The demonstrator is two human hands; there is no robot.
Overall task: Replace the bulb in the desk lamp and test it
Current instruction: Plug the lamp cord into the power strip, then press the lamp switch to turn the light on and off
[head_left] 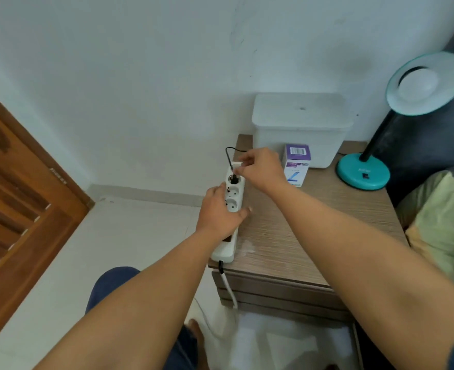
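The teal desk lamp (364,172) stands on its round base at the far right corner of a wood-grain bedside table (300,231), its black neck curving up to a round shade (425,82) that faces the camera with a white bulb in its middle. Its thin black cord (230,153) loops off the table's far left corner and ends in a black plug (234,179) seated in the farthest socket of a white power strip (232,206). The strip lies along the table's left edge, its near end overhanging the front corner, with its own white cable dropping past the drawers.

The right hand (260,169) is over the plug, fingertips pinched together at its top where the cord enters. The left hand (220,212) clasps the strip from the left side, thumb along one edge and fingers curled around the other, covering its middle.

A purple-and-white bulb box (296,165) stands upright just right of the right hand, in front of a lidded white plastic container (300,124) against the wall. A brown wooden door (15,188) fills the left side, and a pale green pillow (445,222) lies just beyond the table's right edge.
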